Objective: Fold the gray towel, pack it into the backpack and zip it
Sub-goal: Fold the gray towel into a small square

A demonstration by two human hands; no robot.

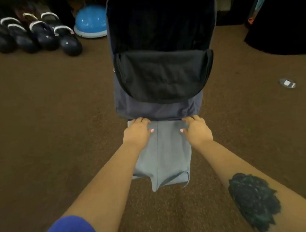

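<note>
Lying at the centre of the frame on brown carpet (62, 119), the gray towel (169, 153) is folded into a narrow strip with a seam down its middle; its near edge is uneven, one layer hanging lower. Its far edge touches the bottom of the backpack (159, 107), which lies open above it, dark flap (163, 73) folded toward the towel. The left hand (137, 132) and right hand (196, 130) each grip a far corner, fingers curled over the edge and thumbs on top, pinching the cloth. Bare carpet lies on both sides of the towel. Shoes (33, 33) and a blue dome (91, 20) sit upper left, well apart. A small disc (287, 83) lies at right.
</note>
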